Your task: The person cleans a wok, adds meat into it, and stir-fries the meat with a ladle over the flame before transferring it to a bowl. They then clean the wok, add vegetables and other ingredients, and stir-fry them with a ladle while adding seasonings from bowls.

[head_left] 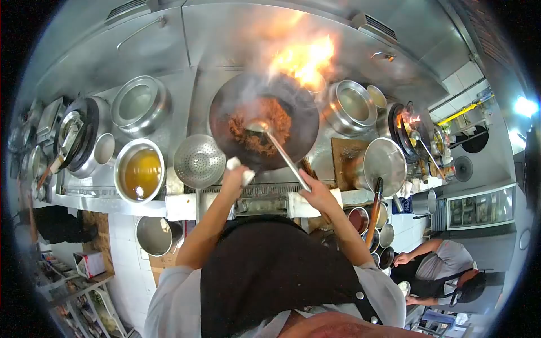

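Orange flames (307, 59) leap at the far right edge of the wok (222, 104), and smoke drifts over it! Reddish-brown food (273, 115) sits inside, with the ladle (287, 158) angled in, its bowl on the food. The right hand (319, 194) has its fingers wrapped around the ladle's handle. Over to the left hand (234, 177): fingers clenched on a white cloth (248, 178), right by the wok's near edge; whether they grip the rim, I cannot tell. Just left of the wok lies the strainer (199, 161), and beside that, on the steel bench (179, 121), a bowl (119, 170) of yellow liquid (141, 172). Lower right, another person (451, 265) leans in, apart from these hands.
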`<state>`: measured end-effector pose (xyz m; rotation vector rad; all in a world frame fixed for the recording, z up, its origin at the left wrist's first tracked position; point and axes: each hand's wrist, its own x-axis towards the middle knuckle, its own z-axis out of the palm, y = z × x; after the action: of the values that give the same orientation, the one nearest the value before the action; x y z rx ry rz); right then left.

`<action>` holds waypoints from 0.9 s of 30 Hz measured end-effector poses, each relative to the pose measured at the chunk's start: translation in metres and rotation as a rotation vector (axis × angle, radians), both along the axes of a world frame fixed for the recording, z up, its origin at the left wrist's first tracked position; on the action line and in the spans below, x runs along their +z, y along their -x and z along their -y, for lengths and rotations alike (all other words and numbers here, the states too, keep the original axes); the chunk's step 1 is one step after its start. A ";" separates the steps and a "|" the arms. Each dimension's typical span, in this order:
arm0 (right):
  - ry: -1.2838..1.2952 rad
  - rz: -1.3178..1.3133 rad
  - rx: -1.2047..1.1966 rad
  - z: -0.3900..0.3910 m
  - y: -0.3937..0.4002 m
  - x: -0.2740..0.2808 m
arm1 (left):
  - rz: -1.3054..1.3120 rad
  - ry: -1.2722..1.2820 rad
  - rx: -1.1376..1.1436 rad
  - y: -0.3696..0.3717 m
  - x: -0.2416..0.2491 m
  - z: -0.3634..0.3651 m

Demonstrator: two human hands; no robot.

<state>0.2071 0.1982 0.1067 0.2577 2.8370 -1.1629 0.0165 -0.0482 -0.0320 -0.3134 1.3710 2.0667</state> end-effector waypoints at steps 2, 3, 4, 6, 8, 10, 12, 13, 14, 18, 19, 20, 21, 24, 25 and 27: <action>-0.021 0.032 -0.113 -0.001 0.010 0.016 | -0.011 0.003 0.089 -0.027 -0.002 0.020; -0.016 0.036 -0.120 0.002 0.005 0.031 | 0.058 0.041 0.092 -0.040 0.016 0.034; 0.067 0.052 -0.181 0.009 -0.004 0.051 | 0.055 0.092 0.048 -0.045 -0.004 0.042; 0.060 -0.243 -0.128 0.010 -0.024 0.046 | 0.042 0.050 0.119 -0.048 0.027 0.032; 0.103 -0.194 -0.187 0.018 -0.027 0.027 | -0.026 0.037 0.164 -0.026 0.040 0.013; 0.147 -0.100 -0.282 0.028 -0.021 0.013 | -0.028 0.064 0.087 0.007 0.040 -0.007; 0.165 0.067 -0.269 0.012 0.018 -0.014 | 0.036 0.049 -0.006 0.029 0.043 -0.017; 0.189 0.224 -0.278 0.006 0.032 -0.023 | 0.070 0.037 -0.053 0.033 0.043 -0.018; 0.190 0.226 -0.272 0.002 0.037 -0.024 | 0.101 0.036 -0.064 0.031 0.047 -0.015; 0.076 -0.123 -0.163 0.009 0.033 -0.012 | 0.153 -0.003 0.101 -0.027 0.051 0.030; 0.130 -0.128 -0.200 0.017 0.029 -0.008 | 0.068 -0.017 0.140 -0.046 0.037 0.045; 0.242 -0.111 -0.233 0.023 0.032 -0.012 | 0.094 0.028 0.094 -0.065 0.064 0.063; 0.244 -0.107 -0.231 0.013 0.039 -0.024 | 0.124 0.140 0.049 -0.081 0.069 0.079; 0.180 0.094 -0.129 0.010 0.064 -0.002 | 0.130 0.311 -0.087 -0.114 0.061 0.125; 0.184 0.105 -0.124 0.014 0.060 -0.009 | 0.103 0.364 -0.189 -0.122 0.057 0.137; 0.128 -0.149 -0.130 0.020 0.041 -0.024 | 0.054 0.328 -0.074 -0.140 0.045 0.146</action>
<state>0.1656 0.1787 0.0824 0.3665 2.8932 -1.4406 0.1560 -0.1939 0.0134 -0.4453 1.6629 1.7577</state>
